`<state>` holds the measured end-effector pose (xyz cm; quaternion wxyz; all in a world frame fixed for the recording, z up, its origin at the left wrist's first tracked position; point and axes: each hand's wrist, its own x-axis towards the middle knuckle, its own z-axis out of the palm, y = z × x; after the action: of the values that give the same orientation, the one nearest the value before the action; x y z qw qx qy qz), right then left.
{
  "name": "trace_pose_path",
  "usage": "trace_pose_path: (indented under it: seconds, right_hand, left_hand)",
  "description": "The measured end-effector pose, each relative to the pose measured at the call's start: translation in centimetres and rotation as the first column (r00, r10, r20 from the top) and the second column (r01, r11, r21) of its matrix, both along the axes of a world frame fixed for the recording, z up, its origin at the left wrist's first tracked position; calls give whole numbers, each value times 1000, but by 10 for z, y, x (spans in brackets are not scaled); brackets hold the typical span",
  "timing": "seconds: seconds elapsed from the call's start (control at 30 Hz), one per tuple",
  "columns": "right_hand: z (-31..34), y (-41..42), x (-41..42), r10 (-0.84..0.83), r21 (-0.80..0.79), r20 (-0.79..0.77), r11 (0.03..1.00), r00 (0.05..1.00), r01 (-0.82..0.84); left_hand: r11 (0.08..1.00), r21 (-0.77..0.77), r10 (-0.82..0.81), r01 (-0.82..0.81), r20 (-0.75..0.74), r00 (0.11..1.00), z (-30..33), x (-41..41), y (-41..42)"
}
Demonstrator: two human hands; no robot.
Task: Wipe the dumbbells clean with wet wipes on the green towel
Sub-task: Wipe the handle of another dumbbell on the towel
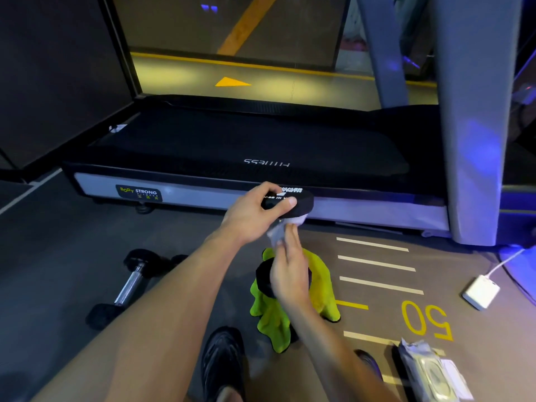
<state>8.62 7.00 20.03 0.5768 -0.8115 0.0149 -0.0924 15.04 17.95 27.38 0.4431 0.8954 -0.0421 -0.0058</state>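
A black dumbbell [298, 203] stands on end on the green towel [322, 288] in the middle of the floor. My left hand [252, 216] grips its upper head, thumb across the top face with white lettering. Below that head, my right hand [290, 274] holds a crumpled white wet wipe [277, 232] against the handle, which is hidden behind the wipe and hand. The lower head shows as a dark shape on the towel. A second dumbbell [127, 285] with a chrome handle lies on the floor to the left, untouched.
A treadmill [232, 146] runs across the back, its grey post [475, 140] at the right. A wet wipe pack [429, 369] lies at the lower right, a white charger [481, 291] with cable beyond it. My black shoes [223, 364] are near the bottom.
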Motion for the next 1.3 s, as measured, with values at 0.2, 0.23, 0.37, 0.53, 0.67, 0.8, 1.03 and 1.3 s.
trace_pose_path:
  seconds: [0.2,0.23,0.37,0.53,0.67,0.8,1.03,1.3]
  right_hand:
    - [-31,-18,-5,-43,-219,115,973,992,67]
    - [-25,-21,1,-80,-187,134,977,988,105]
    - [-9,-33,17,-176,0,36,984,984,176]
    - [-10,-51,32,-128,-30,-125,992,984,125]
    - [0,-69,34,-146,-93,-157,987,977,132]
    - [3,-88,39,-97,-184,-271,982,958,48]
    - [12,-96,55,-72,-180,-405,984,911,-2]
    - [31,-77,71,-283,-424,-381,899,880,106]
  left_hand:
    - [1000,0,24,-24,-6,1000,-1,0,1]
    - [1000,4,23,-23,-4,1000,-1,0,1]
    - [1000,23,3,-3,6,1000,-2,0,0]
    - [999,33,-8,7,14,1000,-2,2,-4]
    - [1000,26,-2,1,20,1000,-4,3,-4]
    - [1000,10,-1,1,13,1000,-3,2,-2]
    - [1000,5,4,-4,25,1000,-4,3,-1]
    - [1000,13,-11,11,29,1000,-3,5,-6]
